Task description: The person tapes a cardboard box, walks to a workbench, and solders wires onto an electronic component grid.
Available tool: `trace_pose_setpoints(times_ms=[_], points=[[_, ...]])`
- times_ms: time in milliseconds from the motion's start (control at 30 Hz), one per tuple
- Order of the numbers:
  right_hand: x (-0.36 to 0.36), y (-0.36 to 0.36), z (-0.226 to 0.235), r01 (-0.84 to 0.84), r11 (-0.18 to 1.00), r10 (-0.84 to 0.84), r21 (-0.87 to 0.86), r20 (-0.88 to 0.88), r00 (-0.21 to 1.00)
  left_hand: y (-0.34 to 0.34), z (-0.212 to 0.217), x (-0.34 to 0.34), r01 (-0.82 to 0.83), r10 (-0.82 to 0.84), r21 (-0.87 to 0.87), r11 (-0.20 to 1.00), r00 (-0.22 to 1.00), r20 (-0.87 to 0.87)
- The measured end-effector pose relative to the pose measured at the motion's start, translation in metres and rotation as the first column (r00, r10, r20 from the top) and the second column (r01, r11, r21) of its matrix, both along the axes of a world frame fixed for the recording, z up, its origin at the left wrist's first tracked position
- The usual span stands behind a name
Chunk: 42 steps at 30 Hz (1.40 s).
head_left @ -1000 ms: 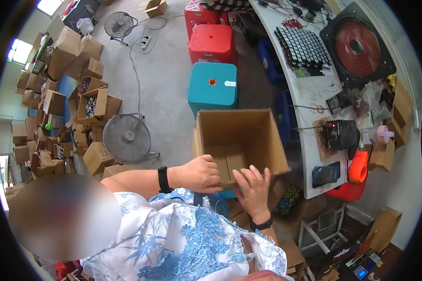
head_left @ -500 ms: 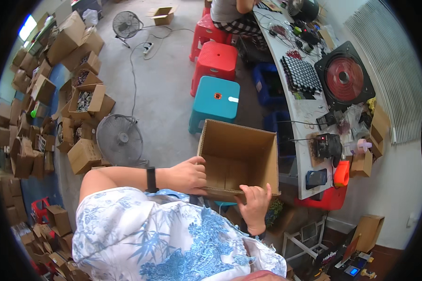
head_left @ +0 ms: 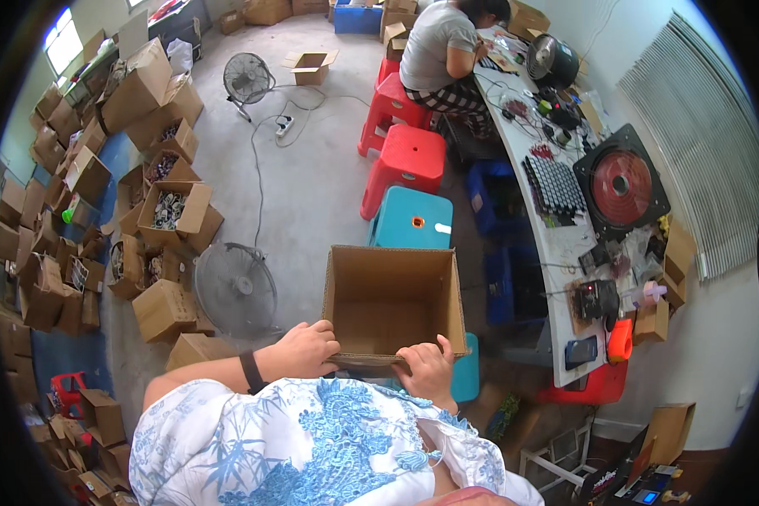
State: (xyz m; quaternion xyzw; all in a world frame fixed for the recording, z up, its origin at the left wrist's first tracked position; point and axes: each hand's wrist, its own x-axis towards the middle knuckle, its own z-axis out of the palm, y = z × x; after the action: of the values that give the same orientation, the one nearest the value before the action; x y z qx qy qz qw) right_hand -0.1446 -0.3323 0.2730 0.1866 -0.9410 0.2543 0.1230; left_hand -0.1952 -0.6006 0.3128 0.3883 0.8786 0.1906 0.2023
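An open, empty cardboard box (head_left: 388,295) is held in front of my body, its mouth facing up. My left hand (head_left: 309,347) grips its near left corner, fingers curled over the edge. On the near edge, toward the right, my right hand (head_left: 428,368) is closed over the rim with the fingers inside the box. Just beyond the box stands a teal plastic stool (head_left: 409,221), partly covered by it. Another teal surface (head_left: 466,371) shows at the box's right side.
A long white workbench (head_left: 557,295) runs along the right, with a square fan (head_left: 621,181) and tools. Red stools (head_left: 405,164) line it, and a person (head_left: 451,63) sits at its far end. Floor fans (head_left: 236,287) and many cardboard boxes (head_left: 173,211) fill the left; a cord (head_left: 261,185) crosses the floor.
The box has shifted left and turned straighter to my body, both hands moving with it and keeping their grip. The view has tilted up, showing more of the far room and the seated person.
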Motion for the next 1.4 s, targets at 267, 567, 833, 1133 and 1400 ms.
trace_pose_setpoints(times_ms=[267,567,833,1133,1400], points=[[-0.151,-0.098,0.018,-0.234,0.971,0.237,0.052,-0.048,0.970,-0.102,-0.010,-0.100,-0.122,0.122,0.008,0.993,0.988,-0.092],[-0.277,-0.160,0.006,-0.382,0.922,0.380,0.063,0.038,0.924,-0.169,-0.029,-0.186,-0.134,0.152,0.173,0.976,0.984,-0.094],[-0.381,-0.146,-0.005,-0.134,0.953,0.119,-0.270,-0.072,0.990,-0.163,-0.041,-0.335,-0.169,0.193,0.160,0.973,0.970,-0.151],[-0.449,-0.088,-0.014,0.161,0.979,-0.147,-0.123,0.112,0.983,-0.075,-0.086,-0.564,0.019,0.019,0.120,0.993,0.952,-0.306],[-0.419,-0.098,-0.022,0.575,0.818,-0.556,0.025,0.291,0.779,0.014,-0.140,-0.704,0.111,-0.033,0.197,0.974,0.931,-0.362]])
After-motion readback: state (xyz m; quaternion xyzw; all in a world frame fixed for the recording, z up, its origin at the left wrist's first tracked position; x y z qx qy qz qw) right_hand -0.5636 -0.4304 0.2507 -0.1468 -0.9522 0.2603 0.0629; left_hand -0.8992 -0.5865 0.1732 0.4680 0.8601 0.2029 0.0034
